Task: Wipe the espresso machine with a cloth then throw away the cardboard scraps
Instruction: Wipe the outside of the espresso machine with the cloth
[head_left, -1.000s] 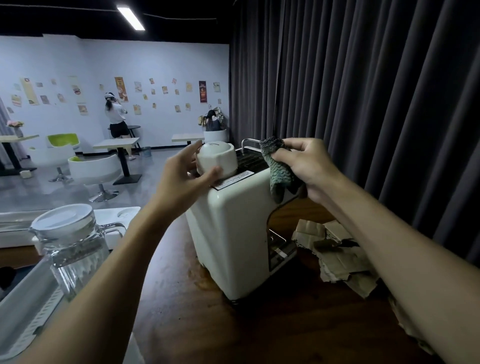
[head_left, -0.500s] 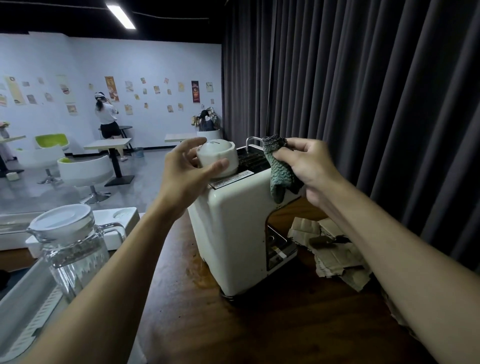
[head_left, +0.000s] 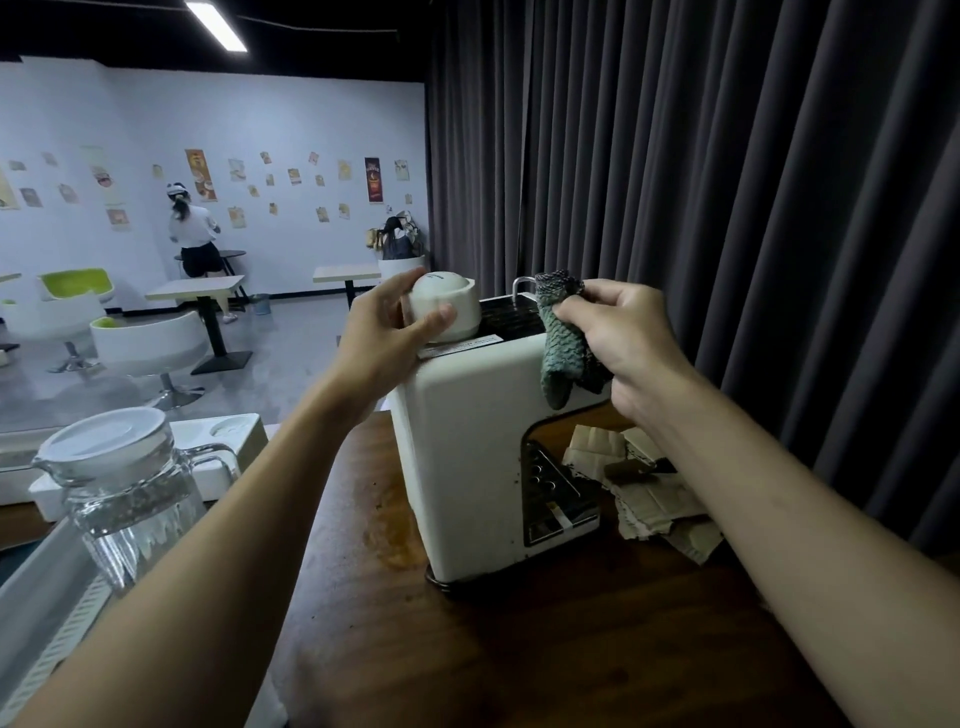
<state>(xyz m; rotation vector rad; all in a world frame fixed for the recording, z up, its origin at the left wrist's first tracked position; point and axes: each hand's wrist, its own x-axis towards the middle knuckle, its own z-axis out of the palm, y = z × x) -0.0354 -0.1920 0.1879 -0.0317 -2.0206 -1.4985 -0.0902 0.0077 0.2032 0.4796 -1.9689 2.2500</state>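
A cream espresso machine (head_left: 467, 447) stands on the dark wooden counter (head_left: 519, 649). My left hand (head_left: 387, 332) grips an upturned white cup (head_left: 449, 306) just above the machine's top left corner, tilted. My right hand (head_left: 618, 338) holds a bunched grey-green cloth (head_left: 563, 353) against the machine's upper right edge, with the cloth hanging down the side. Cardboard scraps (head_left: 649, 499) lie in a heap on the counter to the right of the machine, partly hidden by my right forearm.
A glass jug with a white lid (head_left: 119, 483) stands at the counter's left. A white foam tray (head_left: 228, 447) lies behind it. Dark curtains (head_left: 727, 208) hang close behind the machine. A person (head_left: 192, 234), tables and chairs are far back in the room.
My left hand has lifted the cup off the machine's top and tilted it. The right hand and cloth have stayed at the upper right edge.
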